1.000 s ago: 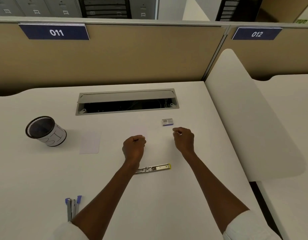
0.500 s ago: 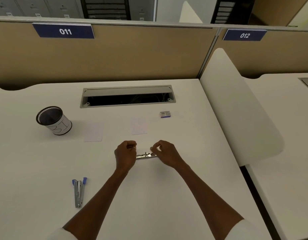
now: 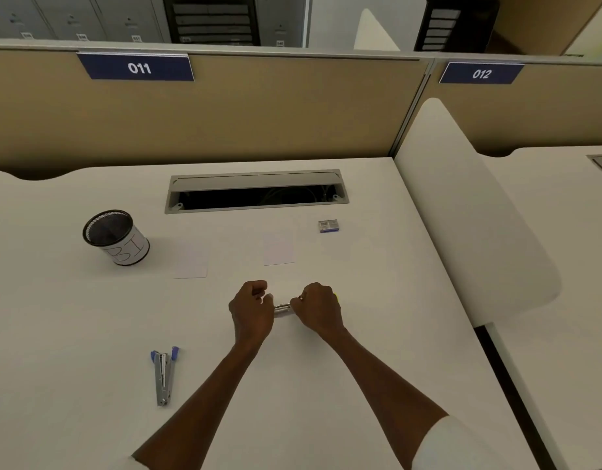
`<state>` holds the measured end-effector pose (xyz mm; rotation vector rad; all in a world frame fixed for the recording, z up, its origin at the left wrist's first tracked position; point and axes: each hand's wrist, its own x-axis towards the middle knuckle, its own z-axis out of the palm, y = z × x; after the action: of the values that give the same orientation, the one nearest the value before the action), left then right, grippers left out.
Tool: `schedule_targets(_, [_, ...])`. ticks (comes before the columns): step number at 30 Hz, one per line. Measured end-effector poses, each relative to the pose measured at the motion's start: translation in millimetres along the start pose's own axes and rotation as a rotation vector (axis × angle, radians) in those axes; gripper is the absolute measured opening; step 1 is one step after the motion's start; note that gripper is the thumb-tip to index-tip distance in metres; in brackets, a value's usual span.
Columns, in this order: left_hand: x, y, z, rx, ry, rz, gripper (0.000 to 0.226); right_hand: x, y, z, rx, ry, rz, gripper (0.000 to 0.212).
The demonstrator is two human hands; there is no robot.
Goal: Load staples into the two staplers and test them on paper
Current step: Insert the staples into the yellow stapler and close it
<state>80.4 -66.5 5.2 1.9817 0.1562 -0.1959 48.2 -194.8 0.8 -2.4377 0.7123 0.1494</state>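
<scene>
Silver stapler (image 3: 283, 308) sitting mid-desk, mostly hidden between both fists, only a short shiny stretch showing plus a hint of yellow tip poking out at 3 o'clock of the right hand (image 3: 318, 310). Right hand curled over the stapler's right end, clamped on it. Left hand (image 3: 251, 312) balled up at the left end, fingertips pinching toward the metal; can't tell for sure whether actually gripping the stapler or something tiny like a staple strip. Compared with half a second back: hands drawn closer together, less of the stapler visible, same spot on the desk (image 3: 89, 334) otherwise. A second ago the stapler lay untouched nearer the body, hands up ahead of it.

Second stapler (image 3: 164, 376), blue-capped, lying at 8 o'clock from the hands, well apart, unmoved. Two paper slips at 12 (image 3: 278, 248) and 11 o'clock (image 3: 191, 261), flat on the desk. Small staple box (image 3: 328, 225) at 1 o'clock, near the cable slot (image 3: 255, 191). Mesh pen cup (image 3: 116, 237) off at 10 o'clock, upright.
</scene>
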Motion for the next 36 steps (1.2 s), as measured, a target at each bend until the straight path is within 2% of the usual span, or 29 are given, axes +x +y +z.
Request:
schedule_targets(6, [-2.2, 1.9, 0.9, -0.083, 0.058, -0.008, 0.046, -0.1, -5.5, -22.6, 0.141, 0.008, 0.147, 0.031])
schedule_targets(10, [-3.7, 9.3, -1.9, -0.248, 0.002, -0.159, 0.063, -0.2, -15.3, -43.3, 0.207, 0.055, 0.178, 0.034])
schedule_targets(12, [-3.9, 9.7, -1.6, -0.304, -0.093, -0.184, 0.057, -1.8, -20.6, -51.9, 0.255, 0.078, 0.189, 0.035])
schedule_targets(17, [-9.9, 15.7, 4.1, -0.51, -0.357, -0.061, 0.017, -10.2, -35.5, -66.8, 0.4, 0.083, 0.236, 0.033])
schedule_targets(20, [-12.2, 25.7, 7.5, -0.694, -0.452, -0.055, 0.018, -15.4, -40.8, -72.3, 0.482, 0.059, 0.272, 0.037])
schedule_targets(25, [-15.4, 37.9, 7.4, -0.769, -0.495, -0.055, 0.026, -23.4, -42.6, -87.0, 0.575, -0.03, 0.305, 0.033])
schedule_targets(29, [-15.9, 44.0, 7.5, -0.747, -0.45, -0.058, 0.026, -29.0, -36.8, -101.3, 0.659, -0.147, 0.344, 0.038])
schedule_targets(32, [-14.2, 46.0, 6.5, -0.742, -0.412, -0.068, 0.021, -29.3, -28.6, -111.5, 0.742, -0.166, 0.374, 0.026])
schedule_targets(34, [-12.7, 46.2, 5.6, -0.742, -0.41, -0.072, 0.02, -28.4, -20.8, -118.0, 0.801, -0.148, 0.322, 0.017])
schedule_targets(36, [-10.7, 45.6, 5.5, -0.755, -0.428, -0.087, 0.02, -28.1, -13.8, -124.6, 0.811, -0.142, 0.218, 0.023])
